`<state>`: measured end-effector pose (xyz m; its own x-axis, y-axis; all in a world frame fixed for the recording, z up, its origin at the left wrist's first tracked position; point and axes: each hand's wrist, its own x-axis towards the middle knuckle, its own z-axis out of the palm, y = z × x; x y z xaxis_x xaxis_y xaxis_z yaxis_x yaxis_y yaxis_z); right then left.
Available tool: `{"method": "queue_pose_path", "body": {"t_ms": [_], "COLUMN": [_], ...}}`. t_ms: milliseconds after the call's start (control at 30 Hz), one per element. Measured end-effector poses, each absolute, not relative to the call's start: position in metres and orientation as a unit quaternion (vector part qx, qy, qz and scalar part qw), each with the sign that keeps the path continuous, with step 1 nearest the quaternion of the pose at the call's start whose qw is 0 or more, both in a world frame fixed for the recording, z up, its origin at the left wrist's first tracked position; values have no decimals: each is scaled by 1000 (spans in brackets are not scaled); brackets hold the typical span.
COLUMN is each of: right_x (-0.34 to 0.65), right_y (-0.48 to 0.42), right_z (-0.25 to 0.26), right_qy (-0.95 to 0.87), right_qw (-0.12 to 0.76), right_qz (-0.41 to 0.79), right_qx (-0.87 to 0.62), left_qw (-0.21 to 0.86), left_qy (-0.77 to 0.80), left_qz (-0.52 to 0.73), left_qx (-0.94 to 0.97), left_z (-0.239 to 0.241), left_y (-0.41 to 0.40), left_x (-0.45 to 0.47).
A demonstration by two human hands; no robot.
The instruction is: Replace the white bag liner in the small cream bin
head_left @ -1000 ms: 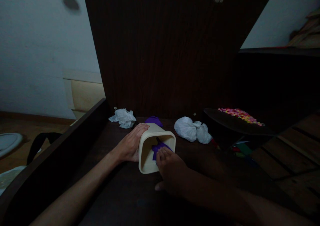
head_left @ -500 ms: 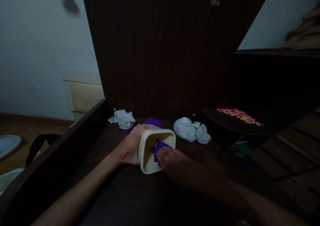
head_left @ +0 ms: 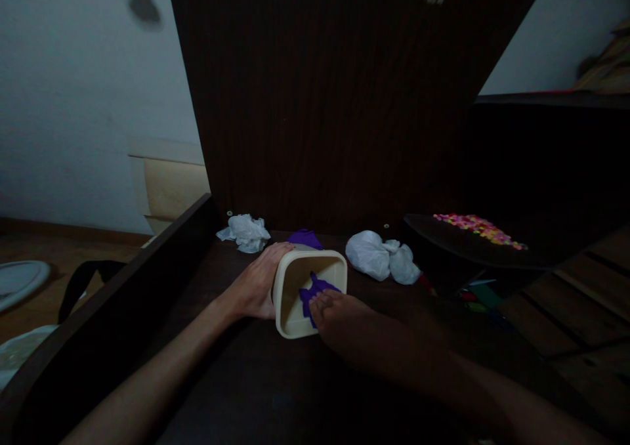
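A cream plastic bin [head_left: 281,294] is tipped so that its rounded square mouth faces me. My left hand [head_left: 260,281] is wrapped round its left side and steadies it. At the mouth, my right hand [head_left: 335,308] grips a crumpled purple cloth [head_left: 309,296] that lies against the inner wall. The right fingertips are partly hidden by the cloth and the dim light. Behind the bin, another piece of purple cloth [head_left: 306,237] shows on the dark surface.
A crumpled white plastic bag [head_left: 247,233] lies at the back left, and knotted white bags [head_left: 371,254] lie right of the bin. Farther right, small pink and yellow pieces [head_left: 480,227] rest on a dark ledge. A raised dark side board [head_left: 162,251] borders the left.
The view has shifted slightly. The bin's mouth has turned a little, and the purple cloth inside has changed shape a little under my right hand. My left hand keeps its hold.
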<state>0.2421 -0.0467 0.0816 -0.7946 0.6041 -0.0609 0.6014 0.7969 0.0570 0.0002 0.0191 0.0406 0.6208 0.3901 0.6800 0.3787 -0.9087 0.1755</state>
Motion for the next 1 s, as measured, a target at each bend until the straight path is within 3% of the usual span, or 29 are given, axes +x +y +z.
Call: {"method": "queue_pose_path", "body": {"t_ms": [267,367,633,1000], "right_x": [246,247,246,205], "right_y": [-57,-61,-59,-51], "right_z": [107,115,103,76], "right_qy": [950,951,936,890], "right_qw": [85,57,21,-98], "right_qz": [167,176,83,-41], "right_qx": [251,249,341,443], "left_qw": [48,51,56,8], "left_qy": [232,237,275,307], "left_qz": [391,374,378,405], "left_qx": [889,895,882,861], "left_z": [48,44,44,32], "left_y": [16,17,13,10], "left_x": [-1,-4,-5,4]}}
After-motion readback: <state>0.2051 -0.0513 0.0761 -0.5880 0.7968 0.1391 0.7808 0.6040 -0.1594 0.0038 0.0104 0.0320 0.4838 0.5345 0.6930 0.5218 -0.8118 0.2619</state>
